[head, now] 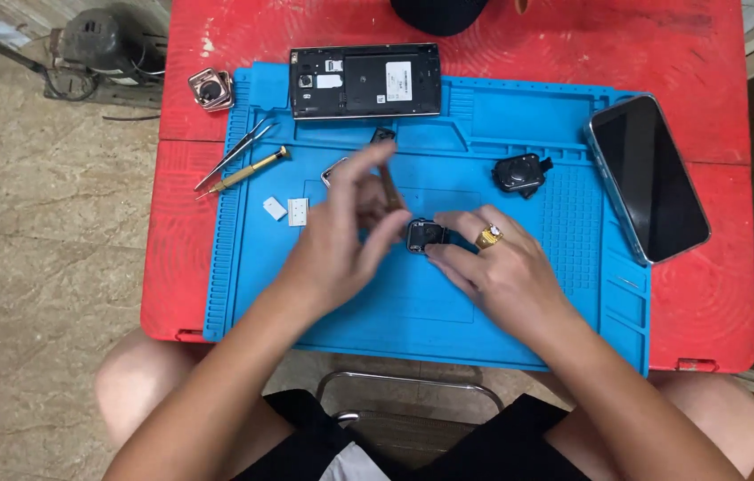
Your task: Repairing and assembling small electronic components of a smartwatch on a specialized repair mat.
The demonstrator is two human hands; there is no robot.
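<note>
In the head view, a blue work mat (519, 321) lies on a red table (706, 53) and fills the middle of the frame. Just below the centre of the frame, the right hand (506, 267) rests on the mat and pinches a small dark square watch body (426, 236) between thumb and fingertips; a gold ring (489, 236) sits on one finger. The left hand (346, 236) hangs just left of the watch body, slightly blurred, its fingers curled around a thin brown tool (390, 187) that points upward.

At the upper centre lies an opened phone (364, 81) with its back cover off. A whole phone (648, 176) with a dark screen lies at the right, partly over the mat's edge. Between them sits a second dark watch body (519, 173). At the upper left are tweezers (235, 153) and a yellow screwdriver (243, 172), with a rose-gold watch case (211, 89) above them. Two small white pieces (286, 210) lie left of the left hand.
</note>
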